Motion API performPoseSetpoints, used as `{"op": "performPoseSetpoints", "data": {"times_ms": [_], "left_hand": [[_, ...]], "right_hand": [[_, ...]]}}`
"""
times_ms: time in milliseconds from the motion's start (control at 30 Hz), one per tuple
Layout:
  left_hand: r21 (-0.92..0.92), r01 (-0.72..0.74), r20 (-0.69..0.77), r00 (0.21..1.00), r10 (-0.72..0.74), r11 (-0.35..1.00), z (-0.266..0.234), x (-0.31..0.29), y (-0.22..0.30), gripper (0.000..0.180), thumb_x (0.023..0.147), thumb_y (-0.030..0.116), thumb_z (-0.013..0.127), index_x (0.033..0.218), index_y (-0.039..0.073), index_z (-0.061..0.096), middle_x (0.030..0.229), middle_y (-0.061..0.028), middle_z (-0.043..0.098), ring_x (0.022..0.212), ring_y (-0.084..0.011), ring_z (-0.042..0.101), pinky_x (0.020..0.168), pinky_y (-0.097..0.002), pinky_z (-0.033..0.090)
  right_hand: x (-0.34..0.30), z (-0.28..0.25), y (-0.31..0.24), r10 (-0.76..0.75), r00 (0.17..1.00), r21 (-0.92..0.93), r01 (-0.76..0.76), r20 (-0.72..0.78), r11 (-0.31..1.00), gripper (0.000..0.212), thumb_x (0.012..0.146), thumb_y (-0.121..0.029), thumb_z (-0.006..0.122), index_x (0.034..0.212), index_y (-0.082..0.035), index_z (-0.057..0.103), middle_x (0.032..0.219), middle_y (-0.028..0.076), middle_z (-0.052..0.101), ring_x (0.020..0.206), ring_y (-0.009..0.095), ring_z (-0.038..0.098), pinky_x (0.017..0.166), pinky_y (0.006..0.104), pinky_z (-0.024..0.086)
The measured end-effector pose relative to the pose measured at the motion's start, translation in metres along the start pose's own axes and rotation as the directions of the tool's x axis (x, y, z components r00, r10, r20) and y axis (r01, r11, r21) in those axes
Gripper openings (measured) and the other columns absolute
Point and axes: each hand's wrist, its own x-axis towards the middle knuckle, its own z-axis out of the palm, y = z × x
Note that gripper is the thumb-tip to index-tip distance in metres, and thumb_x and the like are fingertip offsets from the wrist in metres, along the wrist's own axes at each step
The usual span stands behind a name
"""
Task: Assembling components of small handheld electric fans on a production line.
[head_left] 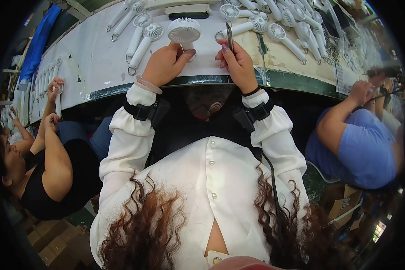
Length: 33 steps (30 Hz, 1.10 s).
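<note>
My left hand (166, 63) is closed round the neck of a white handheld fan (184, 30), its round grilled head held up above the table edge. In my right hand (239, 65) a slim, dark, pointed tool (230, 37), which looks like tweezers, stands upright between thumb and fingers. The tool and the fan are apart. Several more white handheld fans lie on the table beyond my hands; one fan (144, 47) rests just left of my left hand, and another fan (244, 28) lies behind my right hand. Metal rings hang from their handle ends.
The white-covered table (103, 67) has a dark green front edge. A pile of fans (303, 27) covers its right side. A dark case (189, 15) lies at the back. A co-worker (54, 166) in black sits left, another co-worker (360, 139) in blue right.
</note>
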Motion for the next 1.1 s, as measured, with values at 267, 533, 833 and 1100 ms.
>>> {"op": "performPoseSetpoints", "data": {"times_ms": [267, 533, 833, 1100], "left_hand": [[0.03, 0.031, 0.007, 0.999, -0.031, 0.999, 0.001, -0.003, 0.001, 0.042, 0.093, 0.037, 0.059, 0.105, -0.003, 0.054, 0.079, -0.0162, 0.065, 0.069, -0.0318, 0.062, 0.064, -0.0381, 0.048], [0.076, 0.148, 0.048, 0.987, -0.151, 0.986, -0.01, -0.016, 0.015, 0.056, 0.082, 0.042, 0.071, 0.112, -0.001, 0.051, 0.07, -0.0103, 0.059, 0.064, -0.0249, 0.06, 0.06, -0.0348, 0.047], [0.045, -0.106, -0.267, 0.957, 0.115, 0.993, 0.011, -0.01, -0.01, 0.06, 0.078, 0.038, 0.075, 0.118, 0.0, 0.053, 0.08, -0.0091, 0.061, 0.075, -0.0253, 0.061, 0.069, -0.035, 0.049], [-0.719, 0.016, -0.19, 0.957, -0.219, 0.695, -0.016, -0.018, -0.014, 0.04, 0.091, 0.014, 0.062, 0.126, 0.002, 0.047, 0.089, -0.0044, 0.062, 0.07, -0.0146, 0.058, 0.065, -0.0303, 0.05]], "right_hand": [[-0.002, 0.0, 0.0, -0.007, 1.0, -0.006, 0.007, -0.001, 1.0, 0.029, 0.101, -0.02, 0.045, 0.122, -0.003, 0.056, 0.081, 0.0, 0.059, 0.066, 0.003, 0.048, 0.06, 0.0168, 0.039], [-0.004, -0.001, 0.0, -0.003, 1.0, -0.006, 0.003, -0.009, 1.0, 0.029, 0.101, -0.021, 0.046, 0.122, -0.003, 0.056, 0.081, 0.0, 0.059, 0.066, 0.003, 0.048, 0.06, 0.0169, 0.039], [0.0, 0.003, 0.0, 0.002, 1.0, -0.039, -0.002, -0.023, 0.999, 0.029, 0.1, -0.017, 0.045, 0.122, -0.003, 0.056, 0.08, 0.0, 0.058, 0.067, 0.003, 0.047, 0.06, 0.0178, 0.039], [-0.012, -0.003, -0.006, 0.077, 0.993, 0.016, -0.076, -0.091, 0.997, 0.03, 0.101, -0.018, 0.041, 0.123, -0.002, 0.054, 0.078, -0.001, 0.055, 0.061, 0.002, 0.043, 0.055, 0.0163, 0.033]]}}
